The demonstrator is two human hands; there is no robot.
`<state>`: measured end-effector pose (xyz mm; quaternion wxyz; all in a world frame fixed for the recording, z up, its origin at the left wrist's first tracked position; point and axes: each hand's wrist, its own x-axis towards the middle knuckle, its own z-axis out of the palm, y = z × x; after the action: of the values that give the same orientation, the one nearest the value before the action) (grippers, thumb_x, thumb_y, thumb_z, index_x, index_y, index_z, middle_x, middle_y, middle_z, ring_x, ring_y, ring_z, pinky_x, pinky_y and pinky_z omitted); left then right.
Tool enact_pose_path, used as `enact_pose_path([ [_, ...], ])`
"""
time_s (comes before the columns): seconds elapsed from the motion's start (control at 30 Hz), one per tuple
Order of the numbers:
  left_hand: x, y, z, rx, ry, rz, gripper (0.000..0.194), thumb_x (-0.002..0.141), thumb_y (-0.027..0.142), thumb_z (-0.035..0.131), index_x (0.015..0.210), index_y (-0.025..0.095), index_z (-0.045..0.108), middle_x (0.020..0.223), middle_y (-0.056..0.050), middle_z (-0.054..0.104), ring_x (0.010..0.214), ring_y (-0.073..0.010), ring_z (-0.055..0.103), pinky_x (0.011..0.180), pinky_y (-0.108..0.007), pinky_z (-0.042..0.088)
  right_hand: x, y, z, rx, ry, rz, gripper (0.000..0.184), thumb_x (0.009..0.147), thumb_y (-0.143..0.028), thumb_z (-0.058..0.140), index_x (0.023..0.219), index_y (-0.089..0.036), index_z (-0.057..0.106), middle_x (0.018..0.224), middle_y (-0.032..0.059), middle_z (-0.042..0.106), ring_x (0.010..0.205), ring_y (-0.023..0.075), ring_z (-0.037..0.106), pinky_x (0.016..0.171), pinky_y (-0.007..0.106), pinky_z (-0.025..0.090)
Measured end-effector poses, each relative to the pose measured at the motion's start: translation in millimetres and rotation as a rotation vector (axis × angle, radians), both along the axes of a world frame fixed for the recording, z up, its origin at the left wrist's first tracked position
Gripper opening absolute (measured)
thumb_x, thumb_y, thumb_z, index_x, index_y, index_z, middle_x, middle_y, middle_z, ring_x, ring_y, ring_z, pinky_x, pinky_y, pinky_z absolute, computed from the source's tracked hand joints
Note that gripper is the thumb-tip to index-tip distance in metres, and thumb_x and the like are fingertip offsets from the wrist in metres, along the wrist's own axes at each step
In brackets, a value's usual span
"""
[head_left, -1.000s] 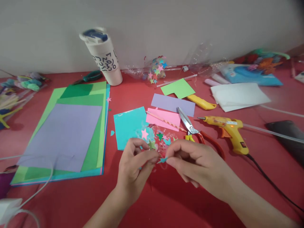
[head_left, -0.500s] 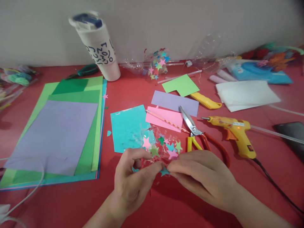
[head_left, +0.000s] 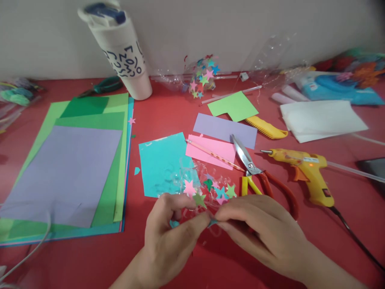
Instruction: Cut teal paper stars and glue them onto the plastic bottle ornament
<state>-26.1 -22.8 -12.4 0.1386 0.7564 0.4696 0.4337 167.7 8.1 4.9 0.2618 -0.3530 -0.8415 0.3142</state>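
Both hands meet low over the red table [head_left: 165, 112], fingers curled, with a small blue-green star [head_left: 212, 222] between their fingertips. The right hand [head_left: 264, 233] pinches the star between thumb and fingers; the left hand [head_left: 170, 237] has its thumb tip against the other side, though the fingers hide so much that I can't tell whether it grips too. Just beyond the fingertips lies a clear, bubbly piece dotted with paper stars [head_left: 210, 186] (pink, green and blue among them), its far left part overlapping a turquoise sheet [head_left: 162, 160]. A pencil [head_left: 212, 153] lies across a pink strip [head_left: 222, 148], near the red-handled scissors [head_left: 251, 165]. A yellow glue gun [head_left: 314, 162] lies to the right, its small light glowing orange.
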Motion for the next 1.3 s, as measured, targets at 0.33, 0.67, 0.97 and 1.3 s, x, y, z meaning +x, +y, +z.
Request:
enact_pose_path([
  [0.33,5.1,1.0,2.6,-0.041,-0.097,0.017,0.019,0.084,0.006,0.059,0.082,0.02,0.071,0.076,0.001,0.053,0.06,-0.0055,0.045,0.053,-0.015,0.046,-3.2,-2.7,1.2,-0.03,-0.043,-0.046,0.015,0.089,-0.017,0.052,0.102,-0.025,0.051,0.063,-0.0057,0.062,0.051,0.0108,0.055,0.053,0.022,0.041],
  [0.67,-2.9,-2.0,-2.4,-0.03,0.013,-0.017,0.023,0.081,0.002,0.056,0.085,0.022,0.067,0.086,-0.001,0.054,0.064,-0.0082,0.046,0.055,-0.02,0.047,-6.2,-5.5,3.6,-0.09,-0.048,-0.039,0.012,0.086,-0.013,0.048,0.085,-0.024,0.054,0.06,-0.0043,0.06,0.049,0.0113,0.053,0.05,0.022,0.038],
  [0.97,-2.6,-3.5,-5.7,-0.038,-0.046,-0.077,0.021,0.081,0.0,0.056,0.092,0.016,0.065,0.091,-0.002,0.053,0.069,-0.0075,0.046,0.058,-0.02,0.044,-6.6,-5.8,2.1,-0.084,-0.045,-0.039,0.013,0.083,-0.011,0.048,0.083,-0.024,0.051,0.059,-0.0047,0.059,0.05,0.0108,0.05,0.05,0.022,0.037],
  [1.3,-3.0,-3.0,-6.5,-0.051,-0.035,-0.082,0.02,0.083,0.003,0.055,0.093,0.018,0.064,0.093,-0.002,0.052,0.069,-0.0079,0.046,0.058,-0.02,0.044,-8.7,-5.3,0.9,-0.057,-0.051,-0.058,0.014,0.081,-0.011,0.047,0.079,-0.024,0.051,0.057,-0.0049,0.057,0.048,0.0111,0.049,0.05,0.022,0.037],
])
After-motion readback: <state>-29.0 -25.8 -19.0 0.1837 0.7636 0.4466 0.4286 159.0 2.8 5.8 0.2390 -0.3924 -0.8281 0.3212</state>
